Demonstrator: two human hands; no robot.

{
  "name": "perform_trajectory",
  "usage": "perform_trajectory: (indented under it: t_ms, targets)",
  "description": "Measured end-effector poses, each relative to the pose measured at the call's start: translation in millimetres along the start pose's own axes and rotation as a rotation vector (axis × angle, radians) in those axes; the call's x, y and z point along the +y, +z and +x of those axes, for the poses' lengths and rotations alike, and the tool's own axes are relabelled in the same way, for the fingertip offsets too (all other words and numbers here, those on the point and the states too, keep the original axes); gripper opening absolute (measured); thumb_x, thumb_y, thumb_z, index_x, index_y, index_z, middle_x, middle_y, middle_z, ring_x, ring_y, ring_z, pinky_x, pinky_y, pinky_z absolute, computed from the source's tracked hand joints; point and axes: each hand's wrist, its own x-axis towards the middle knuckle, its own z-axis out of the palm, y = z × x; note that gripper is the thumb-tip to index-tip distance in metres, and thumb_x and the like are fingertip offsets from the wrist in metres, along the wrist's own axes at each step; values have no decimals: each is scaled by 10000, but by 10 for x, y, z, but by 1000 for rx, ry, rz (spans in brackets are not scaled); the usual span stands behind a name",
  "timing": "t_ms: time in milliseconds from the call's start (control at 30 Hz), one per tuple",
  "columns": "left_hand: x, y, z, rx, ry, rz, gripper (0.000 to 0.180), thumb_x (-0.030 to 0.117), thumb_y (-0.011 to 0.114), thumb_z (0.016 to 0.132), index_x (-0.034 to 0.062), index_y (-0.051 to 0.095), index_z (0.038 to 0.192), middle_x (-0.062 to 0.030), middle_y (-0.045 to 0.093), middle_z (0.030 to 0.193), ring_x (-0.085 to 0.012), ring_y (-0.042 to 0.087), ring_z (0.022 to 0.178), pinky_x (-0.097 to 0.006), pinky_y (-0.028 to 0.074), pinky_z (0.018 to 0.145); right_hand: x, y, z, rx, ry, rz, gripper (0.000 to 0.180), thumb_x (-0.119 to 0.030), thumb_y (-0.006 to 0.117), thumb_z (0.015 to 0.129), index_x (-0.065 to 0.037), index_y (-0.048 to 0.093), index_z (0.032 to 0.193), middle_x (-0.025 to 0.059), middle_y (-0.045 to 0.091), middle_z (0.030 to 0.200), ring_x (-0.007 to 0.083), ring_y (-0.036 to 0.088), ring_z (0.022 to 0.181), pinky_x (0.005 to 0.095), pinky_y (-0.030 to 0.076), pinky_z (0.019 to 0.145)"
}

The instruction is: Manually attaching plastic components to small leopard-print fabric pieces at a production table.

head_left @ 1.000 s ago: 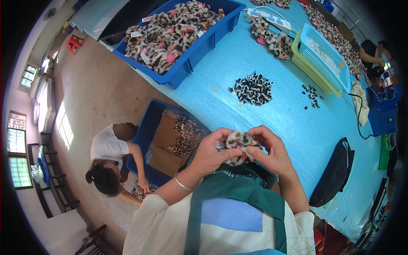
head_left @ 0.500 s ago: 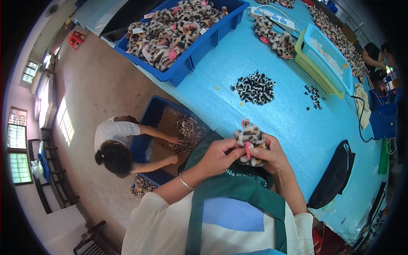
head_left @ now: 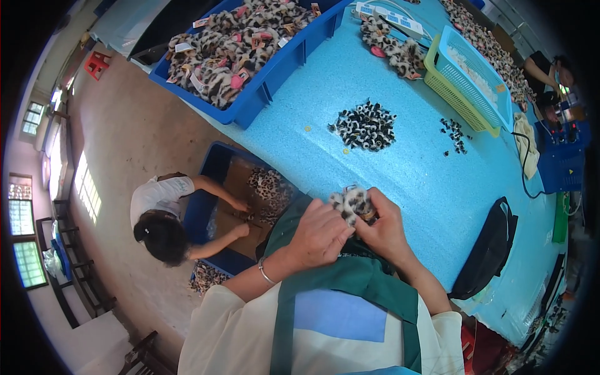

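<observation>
A small spotted plush toy piece [head_left: 354,205], black, brown and cream, is held in front of my green apron at the table's near edge. My right hand [head_left: 386,226] is closed round its right side, thumb toward me. My left hand [head_left: 320,234] is closed with curled fingers against the plush's left side; what its fingertips pinch is hidden behind the knuckles. Beyond the hands, a heap of small black-and-white plastic toy parts [head_left: 367,127] lies on the blue table [head_left: 300,137], with a smaller scatter of dark parts [head_left: 456,135] to its right.
A blue crate [head_left: 262,97] full of spotted plush pieces stands at the far left. At the far right are plush pieces [head_left: 394,50], a power strip [head_left: 390,20] and stacked baskets [head_left: 472,75]. A black bag [head_left: 487,253] lies right. A co-worker [head_left: 159,215] reaches into a floor bin [head_left: 209,162].
My left hand has turned, its knuckles now upward over the plush. The plush has tilted and its pink part is out of sight. The view has shifted slightly.
</observation>
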Motion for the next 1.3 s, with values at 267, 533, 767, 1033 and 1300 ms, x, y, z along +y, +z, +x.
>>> perform_trajectory:
  t_ms: [267,533,767,1033,1300]
  targets:
    - [-12,45,-5,34,-24,-10,125,129,662,796,91,546,824,-61,519,779,-269,490,712,-385,325,650,48,-44,27,-131,312,589,368,-35,628,827,-6,527,1179,46,629,1026,93,591,854,248,493,767]
    - [-99,9,31,-2,27,114,561,142,750,638,71,506,1138,-121,519,1159,-322,529,1020,-429,391,840,-15,-74,-8,-76,413,807,413,-70,604,882,-6,463,1264,73,599,1123,118,574,1006,267,471,877]
    - [-173,13,15,49,-36,-77,314,-59,663,575,41,549,850,-93,610,952,-284,584,806,-366,431,724,-51,-451,-101,-52,109,407,375,-158,584,892,-15,528,1235,66,556,1084,140,509,979,284,427,863]
    - [-105,65,52,27,-240,-328,307,16,754,658,34,584,913,-81,610,942,-287,592,851,-361,458,730,37,-434,-176,-126,-93,61,141,8,665,767,-7,624,901,93,559,921,175,545,849,283,447,725]
    - [35,68,36,-128,-1024,-1183,219,33,682,827,-11,637,1037,28,616,918,-57,543,865,-236,455,787,130,-257,-213,-18,-80,24,85,-37,623,820,8,574,874,108,547,926,222,552,853,305,444,746]
